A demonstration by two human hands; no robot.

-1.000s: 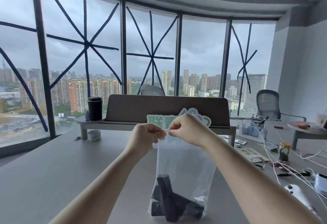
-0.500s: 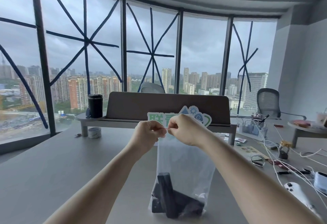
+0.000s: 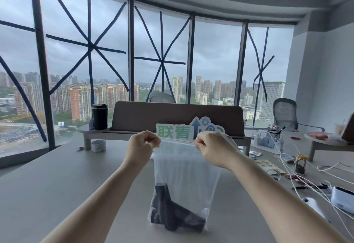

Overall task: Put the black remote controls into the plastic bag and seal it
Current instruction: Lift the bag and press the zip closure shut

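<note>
Presently, the plastic bag (image 3: 186, 168) hangs upright in front of you above the grey table (image 3: 57, 181), its bottom at or close to the tabletop; the black remote controls (image 3: 172, 214) lie heaped in its bottom, at least two by my count, though the overlapping dark shapes prevent a firmer figure. One bag, one red seal line (image 3: 178, 142) along its mouth. Your left hand (image 3: 142, 147) pinches the left end of that mouth between thumb and fingers; your right hand (image 3: 214, 147) pinches it likewise toward the right end; both are clenched on the bag's top edge.

Change noted: a second ago your two hands were nearly touching at the middle of the mouth; they now stand well apart, with the seal line drawn taut between them. My judgement is that the closure has been run outward along the strip, so loading is finished and sealing is near its end; whether the strip is pressed shut along its full length cannot be told from this view.

Surroundings: one green-lettered sign (image 3: 189, 130) just behind the bag's mouth; one black tumbler (image 3: 99, 116) on the raised shelf; one roll of tape (image 3: 98, 145) below it; loose white cables (image 3: 306, 168) at your right.
</note>
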